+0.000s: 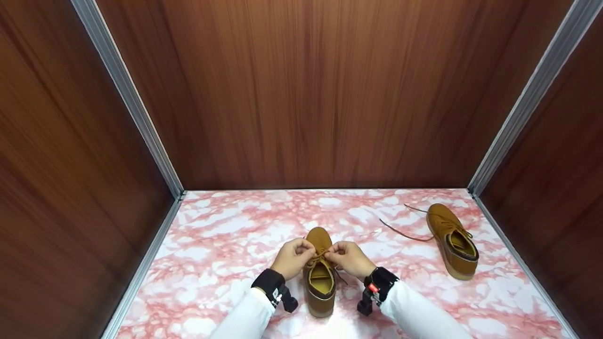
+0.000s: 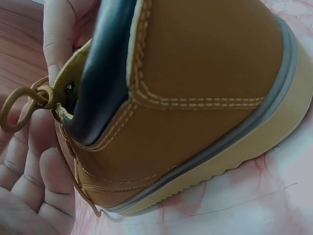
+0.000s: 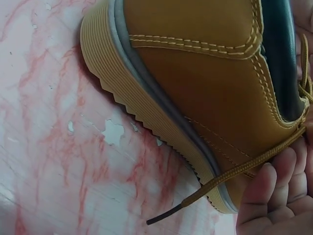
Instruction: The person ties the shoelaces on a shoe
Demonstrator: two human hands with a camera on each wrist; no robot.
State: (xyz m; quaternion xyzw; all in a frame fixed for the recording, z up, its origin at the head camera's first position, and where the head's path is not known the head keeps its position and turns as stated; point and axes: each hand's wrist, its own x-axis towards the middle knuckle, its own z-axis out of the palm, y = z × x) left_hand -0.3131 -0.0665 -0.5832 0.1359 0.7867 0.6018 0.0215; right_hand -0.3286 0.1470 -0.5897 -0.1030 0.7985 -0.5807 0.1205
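Observation:
A tan lace-up shoe (image 1: 321,306) stands on its sole between my hands, toe facing away. My left hand (image 1: 293,258) pinches the brown shoelace (image 2: 46,97) over the tongue from the left, with thumb and index finger. From the other side my right hand (image 1: 351,259) pinches lace too, close to the left fingertips. A knot with a loop sticks up at the lacing in the left wrist view. One loose lace end (image 3: 166,214) with a dark tip hangs down the shoe's side, past my right fingers. The fingers partly hide the bow.
A matching tan shoe (image 1: 445,230) stands to the right, its long loose lace (image 1: 405,234) trailing left across the pink-and-white marbled surface (image 1: 226,245). Brown wood-look panels (image 1: 325,94) with grey metal edging (image 1: 136,103) enclose the back and both sides.

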